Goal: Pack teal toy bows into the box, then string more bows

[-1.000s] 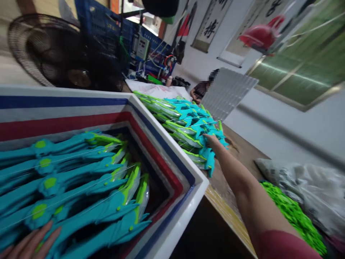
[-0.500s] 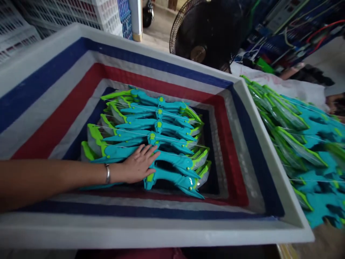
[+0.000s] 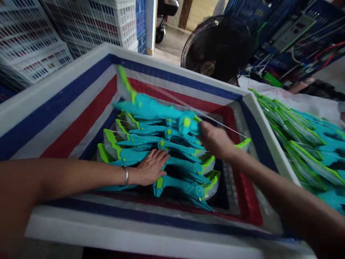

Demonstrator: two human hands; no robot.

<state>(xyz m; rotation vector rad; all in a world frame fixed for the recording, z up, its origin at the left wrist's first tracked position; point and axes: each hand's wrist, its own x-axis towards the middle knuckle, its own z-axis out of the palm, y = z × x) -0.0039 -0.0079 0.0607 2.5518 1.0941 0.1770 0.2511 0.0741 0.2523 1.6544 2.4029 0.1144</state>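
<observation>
Several teal and lime-green toy bows (image 3: 183, 183) lie in a row inside a deep bin lined with red, white and blue striped cloth (image 3: 88, 104). My left hand (image 3: 152, 167) rests flat on the nearer bows, fingers stretched out, a metal bangle at the wrist. Wrapped round the middle of another toy bow (image 3: 159, 108) is my right hand (image 3: 215, 140). That bow is tilted above the far end of the row, its white string running down to the right. Motion blurs it, and it partly covers the bows behind.
More toy bows (image 3: 302, 133) are heaped outside the bin's right rim (image 3: 272, 144). Beyond the far rim stands a black fan (image 3: 215, 50). White plastic crates (image 3: 94, 25) are stacked at the back left. Wires and a control box (image 3: 292, 32) sit at the back right.
My right hand has come into the bin from the right, holding a bow over the far end of the row. The left hand stays on the bows; the view has shifted slightly.
</observation>
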